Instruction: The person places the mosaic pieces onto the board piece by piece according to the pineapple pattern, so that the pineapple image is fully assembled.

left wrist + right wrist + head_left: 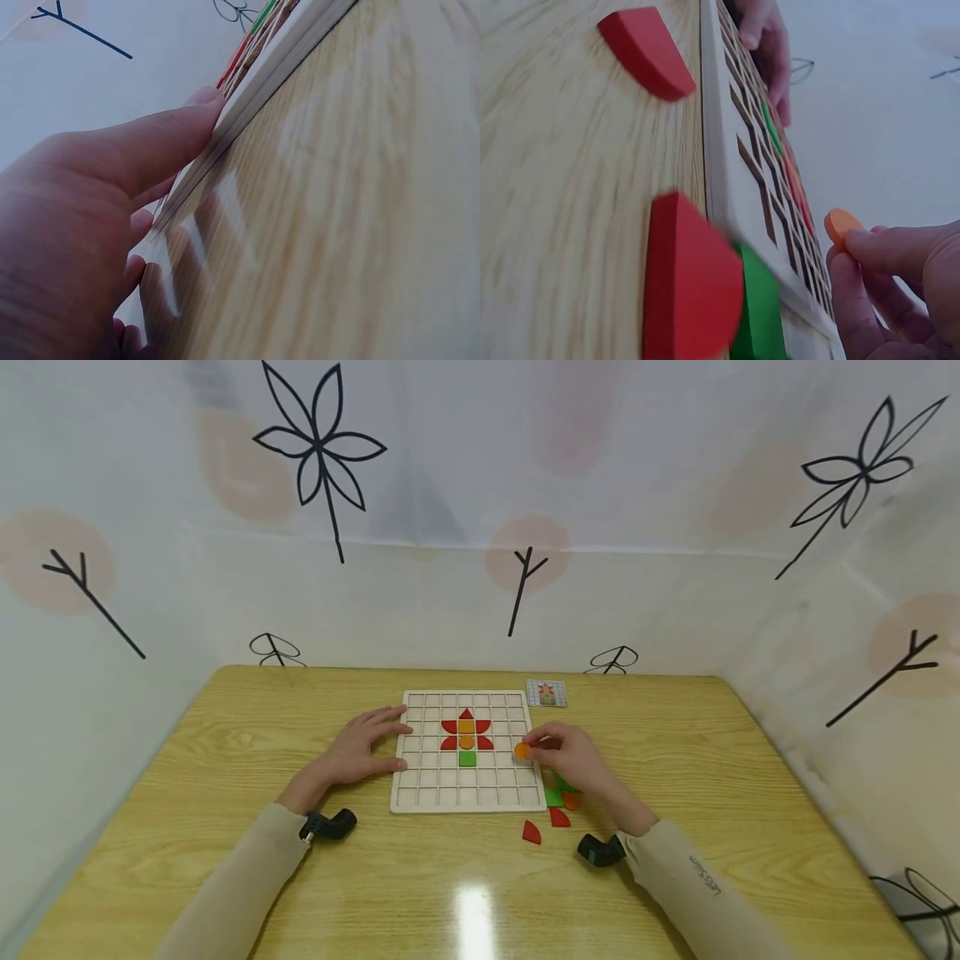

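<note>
A white grid board (427,783) lies on the table with a figure of flat pieces on it. The figure has a red triangle (467,714) on top, an orange square (467,727), an orange disc (467,742), red quarter-circle pieces at the sides and a green square (467,759) below. My left hand (356,752) rests at the board's left edge, fingers spread, the thumb (172,139) against its side. Between thumb and fingertips, my right hand (570,756) pinches another orange disc (840,226) over the board's right edge.
Loose pieces lie by the board's lower right corner: red quarter-circles (531,832), a green square (553,798) and an orange piece (572,801), partly under my right wrist. A small pattern card (546,693) lies beyond the board's far right corner. Patterned cloth (420,602) hangs behind the table.
</note>
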`<state>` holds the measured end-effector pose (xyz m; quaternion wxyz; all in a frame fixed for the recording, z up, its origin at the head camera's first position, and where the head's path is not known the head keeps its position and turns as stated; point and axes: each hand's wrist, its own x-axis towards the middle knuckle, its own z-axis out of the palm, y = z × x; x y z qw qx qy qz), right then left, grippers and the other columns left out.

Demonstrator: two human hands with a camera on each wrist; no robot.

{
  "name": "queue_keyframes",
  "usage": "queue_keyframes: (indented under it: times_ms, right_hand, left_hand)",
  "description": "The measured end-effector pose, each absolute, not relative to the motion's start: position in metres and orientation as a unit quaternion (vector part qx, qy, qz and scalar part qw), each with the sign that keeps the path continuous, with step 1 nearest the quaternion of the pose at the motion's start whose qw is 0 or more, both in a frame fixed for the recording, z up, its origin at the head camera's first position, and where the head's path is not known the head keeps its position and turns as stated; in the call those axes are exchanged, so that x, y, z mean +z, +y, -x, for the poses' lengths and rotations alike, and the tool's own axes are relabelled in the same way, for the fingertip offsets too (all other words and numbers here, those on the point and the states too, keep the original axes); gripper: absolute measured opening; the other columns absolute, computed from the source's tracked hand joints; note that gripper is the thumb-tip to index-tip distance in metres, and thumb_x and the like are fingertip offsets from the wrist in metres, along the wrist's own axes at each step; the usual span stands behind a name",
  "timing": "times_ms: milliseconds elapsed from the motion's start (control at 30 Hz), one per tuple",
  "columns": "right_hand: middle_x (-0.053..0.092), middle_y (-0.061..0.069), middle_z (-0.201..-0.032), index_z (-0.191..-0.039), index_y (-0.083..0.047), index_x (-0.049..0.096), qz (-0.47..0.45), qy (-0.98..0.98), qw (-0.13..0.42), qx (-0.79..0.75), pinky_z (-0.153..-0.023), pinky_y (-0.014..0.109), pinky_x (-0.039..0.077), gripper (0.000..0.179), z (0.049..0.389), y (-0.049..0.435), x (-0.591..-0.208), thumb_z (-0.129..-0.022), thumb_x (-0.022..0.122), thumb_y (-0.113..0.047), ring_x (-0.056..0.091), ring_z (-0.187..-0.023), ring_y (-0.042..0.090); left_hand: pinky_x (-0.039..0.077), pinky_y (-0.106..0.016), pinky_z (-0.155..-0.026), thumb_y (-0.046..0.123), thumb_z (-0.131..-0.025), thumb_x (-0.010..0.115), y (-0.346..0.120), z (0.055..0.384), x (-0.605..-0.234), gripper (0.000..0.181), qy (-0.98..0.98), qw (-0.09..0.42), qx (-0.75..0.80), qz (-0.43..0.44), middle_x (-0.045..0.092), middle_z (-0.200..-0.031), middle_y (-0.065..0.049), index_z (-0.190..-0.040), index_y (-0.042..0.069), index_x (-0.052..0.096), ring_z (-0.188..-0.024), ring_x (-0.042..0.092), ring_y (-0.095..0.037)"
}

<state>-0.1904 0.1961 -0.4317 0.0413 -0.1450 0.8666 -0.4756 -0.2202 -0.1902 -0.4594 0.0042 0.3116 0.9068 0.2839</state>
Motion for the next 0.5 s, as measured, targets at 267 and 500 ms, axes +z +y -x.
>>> queue_keyframes:
  times_ms: [267,500]
  right_hand:
    - [0.069,0.002,-0.101,-0.101,-0.009,0.074,0.176,0.87,0.049,-0.457,-0.084,0.037,0.053,0.011,0.199,0.166,-0.438,-0.09,0.074,-0.006,0.064,-0.089,0.019]
    - [0.068,-0.001,-0.093,-0.098,-0.01,0.073,0.189,0.875,0.037,-0.443,-0.08,0.033,0.054,0.011,0.199,0.154,-0.443,-0.089,0.075,-0.005,0.063,-0.085,0.016]
  left_hand:
    - [0.017,-0.063,-0.114,0.044,-0.088,0.073,-0.19,0.221,-0.459,0.056,0.906,0.002,0.281,-0.316,0.034,-0.159,-0.01,-0.135,0.015,0.062,-0.146,0.026,-0.038]
    - [0.016,-0.063,-0.114,0.045,-0.087,0.073,-0.19,0.219,-0.458,0.057,0.907,0.006,0.284,-0.312,0.034,-0.159,-0.01,-0.135,0.015,0.062,-0.146,0.025,-0.038]
